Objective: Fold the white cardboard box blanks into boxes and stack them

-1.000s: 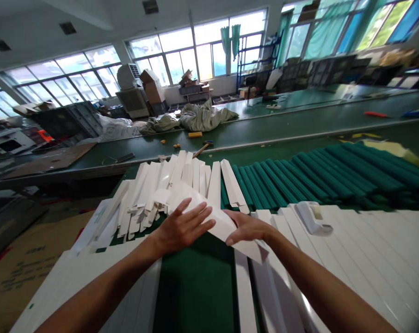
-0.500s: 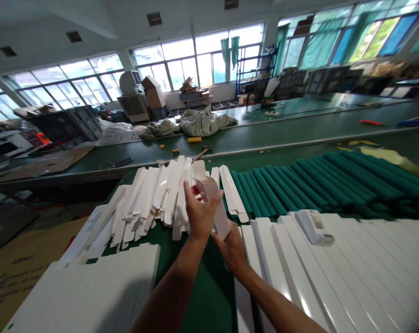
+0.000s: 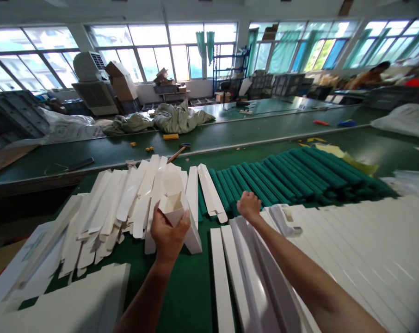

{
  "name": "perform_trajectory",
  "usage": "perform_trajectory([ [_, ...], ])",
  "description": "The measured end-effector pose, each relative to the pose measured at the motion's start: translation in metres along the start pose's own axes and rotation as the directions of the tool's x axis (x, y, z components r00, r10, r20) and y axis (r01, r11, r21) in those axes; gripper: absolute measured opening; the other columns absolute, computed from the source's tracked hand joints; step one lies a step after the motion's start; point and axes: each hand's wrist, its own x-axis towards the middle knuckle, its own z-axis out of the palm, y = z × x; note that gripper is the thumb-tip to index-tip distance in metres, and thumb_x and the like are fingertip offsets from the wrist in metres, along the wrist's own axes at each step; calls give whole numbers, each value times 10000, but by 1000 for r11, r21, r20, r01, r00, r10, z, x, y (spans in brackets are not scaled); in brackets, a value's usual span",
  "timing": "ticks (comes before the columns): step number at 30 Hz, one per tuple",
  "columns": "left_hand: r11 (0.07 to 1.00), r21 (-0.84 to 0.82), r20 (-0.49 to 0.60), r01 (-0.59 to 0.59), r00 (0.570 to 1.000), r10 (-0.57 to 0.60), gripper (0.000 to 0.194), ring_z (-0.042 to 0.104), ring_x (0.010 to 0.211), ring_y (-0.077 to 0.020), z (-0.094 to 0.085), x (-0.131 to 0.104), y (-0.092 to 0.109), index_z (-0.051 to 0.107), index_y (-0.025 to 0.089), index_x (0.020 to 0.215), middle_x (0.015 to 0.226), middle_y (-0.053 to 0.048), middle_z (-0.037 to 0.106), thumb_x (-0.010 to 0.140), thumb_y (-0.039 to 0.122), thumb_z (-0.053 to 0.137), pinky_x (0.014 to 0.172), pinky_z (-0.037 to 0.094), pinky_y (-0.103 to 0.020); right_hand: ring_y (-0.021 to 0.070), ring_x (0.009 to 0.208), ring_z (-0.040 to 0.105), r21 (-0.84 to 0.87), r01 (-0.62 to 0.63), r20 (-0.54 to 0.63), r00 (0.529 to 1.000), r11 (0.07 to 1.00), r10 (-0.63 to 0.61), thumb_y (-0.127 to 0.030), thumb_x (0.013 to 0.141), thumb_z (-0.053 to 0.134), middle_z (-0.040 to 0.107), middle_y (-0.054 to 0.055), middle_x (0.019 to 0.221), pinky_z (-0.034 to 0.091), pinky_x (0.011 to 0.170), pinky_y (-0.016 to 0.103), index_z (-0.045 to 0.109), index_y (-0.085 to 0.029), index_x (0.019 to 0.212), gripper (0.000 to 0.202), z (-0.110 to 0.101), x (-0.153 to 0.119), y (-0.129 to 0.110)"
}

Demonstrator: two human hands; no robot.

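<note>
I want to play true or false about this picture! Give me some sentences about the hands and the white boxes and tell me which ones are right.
1. The left hand holds an open white carton by its end. True.
2. The right hand holds the same carton. False: it is stretched out to the row of green rolls, away from the carton.
3. A pile of flat white cartons lies on the green table beyond the left hand. True.
4. The green rolls are stacked on the floor. False: they lie in a row on the table.
5. A white tape dispenser lies near the right hand. True.
</note>
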Motion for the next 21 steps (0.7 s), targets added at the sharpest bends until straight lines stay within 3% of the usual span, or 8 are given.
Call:
perform_trajectory([
  [2, 1000, -5, 18, 7, 1000, -7, 645, 698, 845, -204, 5, -12, -9, 529, 137, 1234, 1019, -93, 688, 665, 324, 768, 736, 595, -285, 419, 1170, 545, -70, -105, 28, 994, 992, 107, -120, 865, 465, 532, 335, 1209, 371, 948, 570, 534, 51, 1223, 403, 1, 27, 18],
  [5, 997, 9, 38, -79, 996, 78, 742, 662, 1056, -240, 13, -26, -22, 433, 145, 1352, 1272, -160, 590, 696, 286, 751, 844, 584, -302, 402, 1084, 617, -129, -172, 141, 972, 977, 190, -96, 780, 569, 613, 306, 1113, 448, 867, 509, 615, 24, 1156, 397, 6, 51, 34],
  [8, 971, 77, 79, -226, 972, 220, 756, 572, 1222, -270, 15, -31, -31, 395, 154, 1390, 1367, -170, 514, 720, 249, 730, 936, 557, -329, 363, 1036, 654, -136, -159, 236, 953, 978, 188, -106, 717, 640, 672, 258, 1044, 476, 815, 422, 699, -32, 1050, 346, 7, 62, 39],
  [11, 934, 138, 175, -330, 936, 304, 665, 604, 1166, -271, 13, -28, -32, 434, 160, 1348, 1281, -157, 572, 744, 228, 703, 919, 568, -367, 309, 958, 686, -97, -122, 279, 949, 988, 145, -175, 731, 664, 706, 217, 975, 471, 737, 333, 741, -70, 966, 269, -7, 68, 36],
  [13, 922, 162, 215, -351, 925, 314, 645, 648, 1065, -252, 12, -26, -28, 435, 162, 1329, 1232, -151, 592, 739, 212, 691, 852, 587, -354, 289, 909, 694, -63, -101, 271, 956, 993, 115, -244, 773, 656, 709, 226, 948, 449, 682, 304, 749, -52, 945, 274, -28, 72, 32],
  [16, 904, 231, 212, -359, 926, 314, 641, 662, 980, -227, 12, -24, -18, 437, 172, 1292, 1176, -132, 611, 703, 197, 689, 758, 589, -310, 249, 792, 698, 2, -75, 238, 968, 997, 72, -260, 813, 652, 703, 256, 864, 404, 635, 303, 750, 19, 897, 308, -76, 72, 33],
  [19, 871, 299, 199, -389, 918, 342, 639, 651, 955, -222, 15, -25, -11, 443, 178, 1267, 1138, -123, 619, 681, 212, 696, 714, 579, -298, 126, 585, 649, 109, -72, 225, 973, 991, 46, -301, 841, 637, 696, 183, 697, 356, 603, 306, 723, 48, 1031, 407, -131, 56, 53],
  [21, 866, 305, 190, -396, 916, 353, 651, 648, 935, -217, 18, -28, -9, 439, 178, 1272, 1127, -123, 619, 678, 228, 703, 706, 578, -302, 87, 522, 611, 210, -64, 115, 993, 976, 40, -362, 824, 641, 684, 161, 628, 333, 587, 331, 694, 19, 1120, 486, -161, 34, 74],
])
